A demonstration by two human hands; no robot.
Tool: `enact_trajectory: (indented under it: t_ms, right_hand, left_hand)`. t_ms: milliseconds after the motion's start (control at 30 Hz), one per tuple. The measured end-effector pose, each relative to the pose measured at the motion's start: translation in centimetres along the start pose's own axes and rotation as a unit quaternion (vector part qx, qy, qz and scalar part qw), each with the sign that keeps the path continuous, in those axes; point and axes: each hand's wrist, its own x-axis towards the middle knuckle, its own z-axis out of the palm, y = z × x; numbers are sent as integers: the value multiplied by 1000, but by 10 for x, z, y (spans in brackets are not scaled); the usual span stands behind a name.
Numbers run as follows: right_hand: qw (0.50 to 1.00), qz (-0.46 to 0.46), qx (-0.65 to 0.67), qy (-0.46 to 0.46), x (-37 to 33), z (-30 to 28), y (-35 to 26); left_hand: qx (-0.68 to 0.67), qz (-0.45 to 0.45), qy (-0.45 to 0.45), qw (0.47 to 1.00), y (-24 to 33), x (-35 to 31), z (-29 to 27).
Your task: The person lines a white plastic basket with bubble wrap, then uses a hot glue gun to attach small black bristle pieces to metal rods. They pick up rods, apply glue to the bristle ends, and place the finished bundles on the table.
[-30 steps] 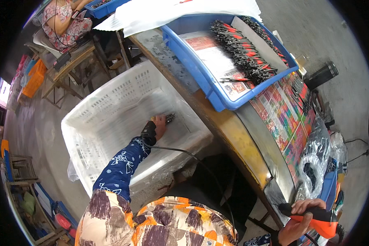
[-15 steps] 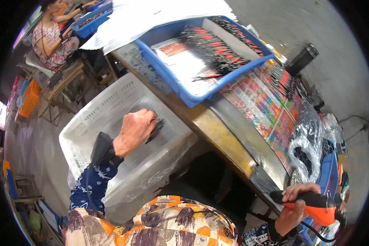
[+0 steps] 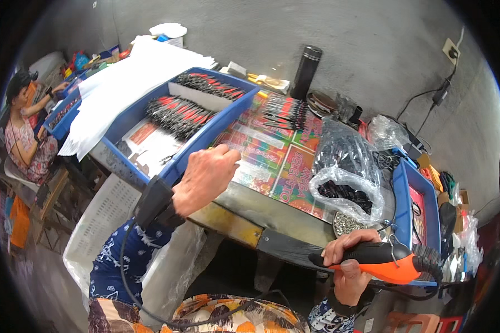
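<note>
My left hand (image 3: 206, 176) is raised over the near table edge, beside the blue tray (image 3: 234, 115). Its fingers curl down and away, so what they hold, if anything, is hidden. Slim black-and-red pieces (image 3: 178, 115) lie heaped in the tray, with a white divider between two groups. In my right hand (image 3: 350, 266) is a corded orange-and-black electric screwdriver (image 3: 391, 268), its dark tip pointing left. Just beyond that hand sits a dish of small metal screws (image 3: 347, 223). A clear plastic bag (image 3: 347, 150) of black parts stands open behind the dish.
A white plastic basket (image 3: 103, 213) stands below the table at left. More black-and-red pieces (image 3: 285, 112) lie in a row on the colourful printed sheet (image 3: 255, 161). A black tumbler (image 3: 306, 72) stands by the wall. Another blue bin (image 3: 404, 194) is at right; a person (image 3: 25, 133) sits far left.
My left hand has moved up from over the white basket to the tray's near side; the black pieces seen in it are no longer visible. The view has shifted, and my right hand keeps the screwdriver.
</note>
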Motion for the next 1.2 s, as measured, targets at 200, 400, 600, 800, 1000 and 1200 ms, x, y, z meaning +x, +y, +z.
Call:
enact_trajectory:
  t_ms: [200,400,600,800,1000,1200]
  right_hand:
    - [999,18,40,29,4,-13,1]
    - [992,13,124,11,11,-30,4]
    - [997,4,47,64,16,-37,11]
    - [996,-2,51,72,20,-44,18]
    - [995,5,60,83,18,-47,18]
    - [994,8,102,36,18,-52,19]
  left_hand:
    - [31,-29,-47,998,-6,71,61]
    - [49,-12,-52,997,-18,124,127]
    - [51,17,-32,998,-29,154,177]
    - [92,3,-94,991,-27,163,195]
    - [109,6,-63,992,-20,161,196]
    - [84,-13,-85,993,-20,162,195]
